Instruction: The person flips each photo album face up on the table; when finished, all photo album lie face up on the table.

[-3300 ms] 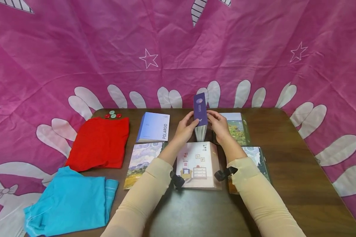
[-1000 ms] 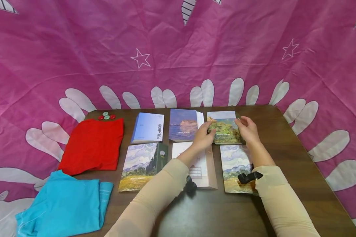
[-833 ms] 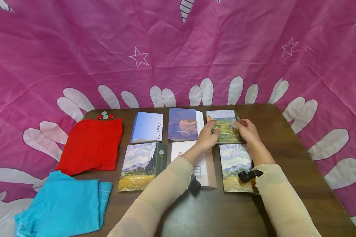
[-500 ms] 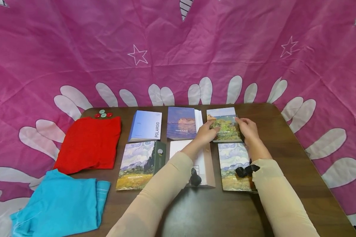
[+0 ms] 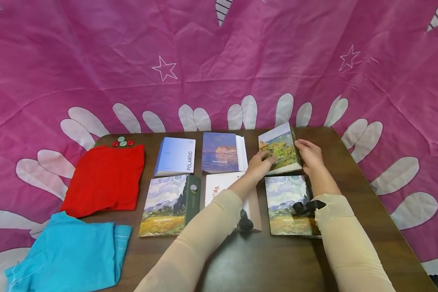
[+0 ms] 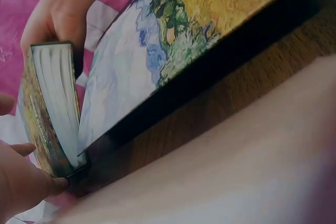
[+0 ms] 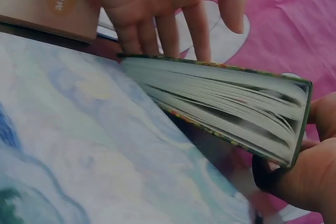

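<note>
Adjusting the tilted, green-spined, garden-painted paper book (image 5: 284,147) seems the step: right hand (image 5: 311,155) grips it, straight-fingered left hand (image 5: 258,165) touches; next likely needs steady support.

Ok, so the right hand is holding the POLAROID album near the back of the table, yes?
Not quite: the right hand holds the garden-picture album near the back of the table. In the head view, the POLAROID album lies untouched.

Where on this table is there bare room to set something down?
On the table between the right sleeve and the right edge. Also nearer than the white book, between the left sleeve and the right. Crowded: the middle, with six books, and the left, with red cloth and blue cloth.
</note>
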{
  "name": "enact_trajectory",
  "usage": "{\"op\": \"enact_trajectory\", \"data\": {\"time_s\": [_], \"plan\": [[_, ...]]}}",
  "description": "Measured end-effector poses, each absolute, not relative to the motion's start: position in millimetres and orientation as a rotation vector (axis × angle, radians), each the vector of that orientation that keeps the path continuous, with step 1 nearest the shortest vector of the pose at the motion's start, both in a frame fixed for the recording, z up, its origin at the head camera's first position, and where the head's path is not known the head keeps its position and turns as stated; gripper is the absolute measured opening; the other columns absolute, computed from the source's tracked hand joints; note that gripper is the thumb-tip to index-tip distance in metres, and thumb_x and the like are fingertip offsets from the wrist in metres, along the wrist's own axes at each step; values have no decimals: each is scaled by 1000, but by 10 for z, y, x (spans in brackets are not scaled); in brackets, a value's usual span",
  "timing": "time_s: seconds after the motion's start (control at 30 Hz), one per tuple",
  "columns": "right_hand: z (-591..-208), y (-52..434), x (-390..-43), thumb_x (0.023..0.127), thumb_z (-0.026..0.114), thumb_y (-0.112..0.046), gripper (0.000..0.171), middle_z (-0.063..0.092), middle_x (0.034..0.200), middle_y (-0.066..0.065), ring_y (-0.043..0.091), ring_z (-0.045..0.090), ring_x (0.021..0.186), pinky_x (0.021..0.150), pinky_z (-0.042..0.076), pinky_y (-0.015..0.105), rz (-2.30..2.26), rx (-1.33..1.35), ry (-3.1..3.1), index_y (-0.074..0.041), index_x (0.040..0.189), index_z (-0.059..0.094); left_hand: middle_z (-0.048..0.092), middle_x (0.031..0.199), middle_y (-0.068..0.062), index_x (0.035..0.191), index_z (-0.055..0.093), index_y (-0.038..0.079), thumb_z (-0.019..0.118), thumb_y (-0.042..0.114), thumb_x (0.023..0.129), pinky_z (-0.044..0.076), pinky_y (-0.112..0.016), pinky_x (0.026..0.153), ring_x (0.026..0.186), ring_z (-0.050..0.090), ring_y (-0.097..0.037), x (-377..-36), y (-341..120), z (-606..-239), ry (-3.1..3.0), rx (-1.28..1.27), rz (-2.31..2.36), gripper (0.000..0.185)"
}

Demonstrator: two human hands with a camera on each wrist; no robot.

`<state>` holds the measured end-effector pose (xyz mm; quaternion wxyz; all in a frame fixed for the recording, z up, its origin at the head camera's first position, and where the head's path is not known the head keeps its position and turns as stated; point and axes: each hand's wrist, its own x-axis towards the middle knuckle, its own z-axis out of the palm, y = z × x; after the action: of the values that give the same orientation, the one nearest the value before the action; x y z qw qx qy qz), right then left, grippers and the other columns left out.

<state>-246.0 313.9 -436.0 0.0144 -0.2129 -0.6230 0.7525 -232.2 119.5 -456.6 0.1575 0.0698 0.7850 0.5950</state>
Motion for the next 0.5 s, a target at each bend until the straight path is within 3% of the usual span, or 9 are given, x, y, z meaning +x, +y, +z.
{"op": "enact_trajectory", "data": {"time_s": [0.17, 0.33, 0.5], "plan": [[-4248, 3192, -2419, 101, 63, -16, 22, 63, 104, -7, 6, 60, 95, 70, 54, 19, 2433, -540, -1857, -16, 123, 66, 43, 157, -5, 152, 48, 19, 60, 44, 98, 39, -49, 112, 144, 40, -29, -2333, 1271, -4550, 2173, 186, 1733, 60], [-4175, 3115, -2406, 103, 56, -7, 23, 70, 99, -5, 9, 63, 93, 74, 55, 20, 2534, -359, -1755, -10, 121, 69, 41, 158, -7, 153, 46, 18, 58, 48, 98, 36, -49, 115, 145, 39, -29, -2344, 1261, -4493, 2166, 163, 1771, 64], [-4187, 2974, -2399, 101, 53, 4, 28, 73, 100, -3, 9, 67, 89, 78, 53, 19, 2595, -168, -1662, -3, 126, 65, 47, 154, -7, 153, 45, 15, 58, 46, 99, 41, -39, 112, 139, 46, -25, -2358, 1204, -4372, 2178, 206, 1927, 63]]}}
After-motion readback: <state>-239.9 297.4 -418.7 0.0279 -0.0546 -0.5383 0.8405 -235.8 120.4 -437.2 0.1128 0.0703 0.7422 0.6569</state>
